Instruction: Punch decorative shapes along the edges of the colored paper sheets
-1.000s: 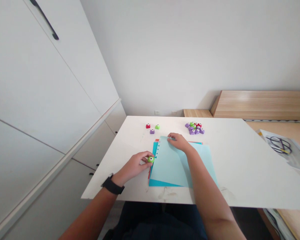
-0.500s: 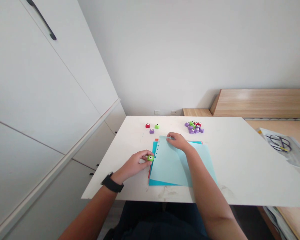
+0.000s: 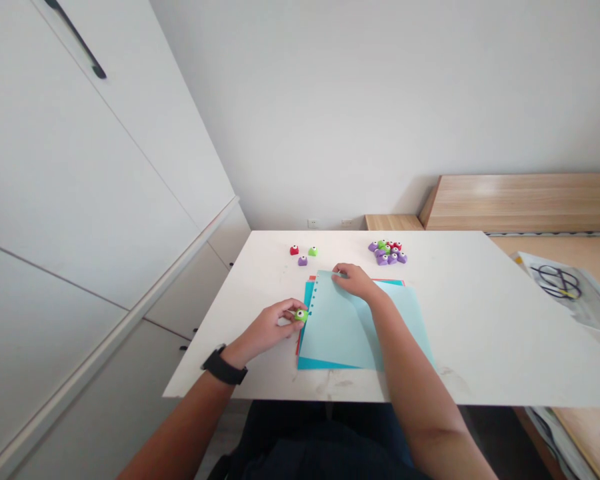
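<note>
My left hand (image 3: 280,319) grips a small green craft punch (image 3: 301,315) with a white eye-like spot, at the left edge of a light blue sheet of paper (image 3: 337,333). A row of small punched holes runs down that edge above the punch. At the sheet's top edge, my right hand (image 3: 351,278) has the paper between curled fingers and thumb. Its forearm lies across the sheet and hides part of it. Beneath are a darker blue sheet (image 3: 325,365) and a red sheet, of which only thin edges show.
Past the papers stand a red punch (image 3: 294,250), a light green punch (image 3: 313,251) and a purple punch (image 3: 303,261). Several more punches (image 3: 387,253) are clustered to their right. White cabinets (image 3: 180,307) border the white table (image 3: 490,320) on the left; a tray with cables (image 3: 555,283) sits far right.
Both hands keep their places on the punch and the sheet. The whole view has shifted very slightly; nothing else visibly differs.
</note>
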`<state>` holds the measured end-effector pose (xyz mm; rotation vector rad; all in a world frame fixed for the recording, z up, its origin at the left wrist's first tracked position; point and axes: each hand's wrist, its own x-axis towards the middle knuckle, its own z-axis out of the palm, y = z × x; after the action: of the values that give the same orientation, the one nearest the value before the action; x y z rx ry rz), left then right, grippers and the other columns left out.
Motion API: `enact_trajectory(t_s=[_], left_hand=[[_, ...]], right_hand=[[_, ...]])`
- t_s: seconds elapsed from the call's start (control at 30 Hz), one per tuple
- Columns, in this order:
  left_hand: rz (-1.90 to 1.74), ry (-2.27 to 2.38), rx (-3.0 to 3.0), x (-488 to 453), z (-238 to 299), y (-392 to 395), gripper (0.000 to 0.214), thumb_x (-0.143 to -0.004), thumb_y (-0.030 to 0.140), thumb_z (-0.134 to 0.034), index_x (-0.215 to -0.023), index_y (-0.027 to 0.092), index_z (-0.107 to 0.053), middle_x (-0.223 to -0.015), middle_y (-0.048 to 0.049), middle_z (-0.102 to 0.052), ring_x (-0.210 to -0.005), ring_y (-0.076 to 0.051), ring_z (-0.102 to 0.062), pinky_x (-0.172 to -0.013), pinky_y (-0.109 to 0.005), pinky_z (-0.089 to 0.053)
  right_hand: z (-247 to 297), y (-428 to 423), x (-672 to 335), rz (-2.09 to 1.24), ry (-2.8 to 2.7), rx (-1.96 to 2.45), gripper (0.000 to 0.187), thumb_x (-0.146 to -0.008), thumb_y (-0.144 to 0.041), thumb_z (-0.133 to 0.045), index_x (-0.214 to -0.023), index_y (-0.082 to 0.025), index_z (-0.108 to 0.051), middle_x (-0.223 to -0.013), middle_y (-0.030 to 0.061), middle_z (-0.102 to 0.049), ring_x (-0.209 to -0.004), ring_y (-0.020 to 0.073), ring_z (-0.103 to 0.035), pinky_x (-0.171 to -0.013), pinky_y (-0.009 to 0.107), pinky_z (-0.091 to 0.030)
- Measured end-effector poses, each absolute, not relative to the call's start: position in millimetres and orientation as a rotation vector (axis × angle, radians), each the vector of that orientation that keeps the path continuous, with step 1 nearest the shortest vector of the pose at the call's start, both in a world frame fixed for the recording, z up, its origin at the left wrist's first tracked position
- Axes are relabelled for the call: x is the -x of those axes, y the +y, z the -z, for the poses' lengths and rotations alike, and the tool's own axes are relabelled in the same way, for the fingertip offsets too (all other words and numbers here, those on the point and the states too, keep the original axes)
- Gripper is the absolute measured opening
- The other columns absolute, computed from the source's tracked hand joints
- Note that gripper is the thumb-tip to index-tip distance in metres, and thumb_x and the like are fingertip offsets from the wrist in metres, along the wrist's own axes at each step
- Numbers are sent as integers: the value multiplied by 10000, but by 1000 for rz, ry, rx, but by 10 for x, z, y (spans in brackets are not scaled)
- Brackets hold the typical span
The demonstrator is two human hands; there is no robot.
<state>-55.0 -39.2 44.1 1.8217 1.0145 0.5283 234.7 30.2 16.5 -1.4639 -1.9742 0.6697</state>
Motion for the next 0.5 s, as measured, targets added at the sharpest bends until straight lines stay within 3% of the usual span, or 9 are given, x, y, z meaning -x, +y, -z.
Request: enact_trajectory(t_s=[0.5], left_hand=[[-532,1067,-1921,508,-545,-439,303,-850,361,-679,-1119,223,-689,-1175,-87,-675,-966,-220,-660,-764,-295,-579]], right_hand=[[-176,311,-2342,-673,-1972,1485,130,-865,-277,-577,-901,-213,-685,-872,13,-695,-794,169,-582,-733,267,-397]])
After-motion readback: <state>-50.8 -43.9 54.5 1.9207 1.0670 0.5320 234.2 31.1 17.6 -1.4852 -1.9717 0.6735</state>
